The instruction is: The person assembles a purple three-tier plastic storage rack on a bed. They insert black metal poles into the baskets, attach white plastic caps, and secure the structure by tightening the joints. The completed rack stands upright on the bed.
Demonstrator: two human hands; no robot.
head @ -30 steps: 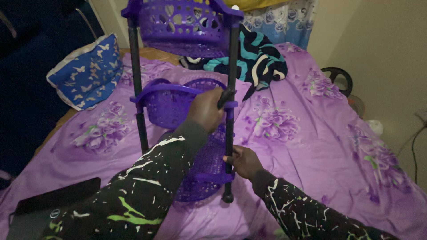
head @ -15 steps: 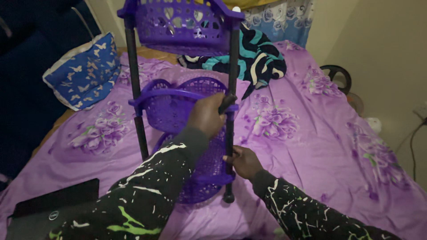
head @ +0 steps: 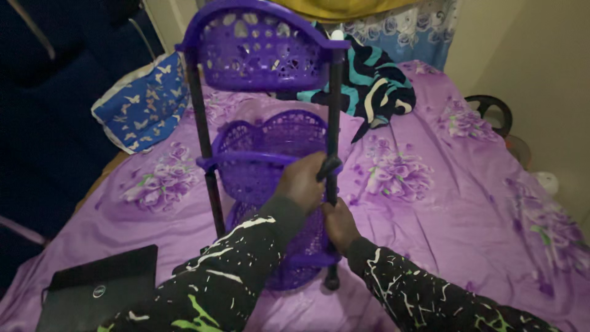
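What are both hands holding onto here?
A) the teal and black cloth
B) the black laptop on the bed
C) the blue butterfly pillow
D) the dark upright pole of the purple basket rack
D: the left hand and the right hand both close around the dark pole at the rack's middle basket.

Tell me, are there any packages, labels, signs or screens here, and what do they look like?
Laptop: closed, flat and black, on the purple flowered bedspread at lower left, beside the left sleeve; no screen shows.
Round emblem: small and pale, on the laptop's lid.
No packages or signs show.
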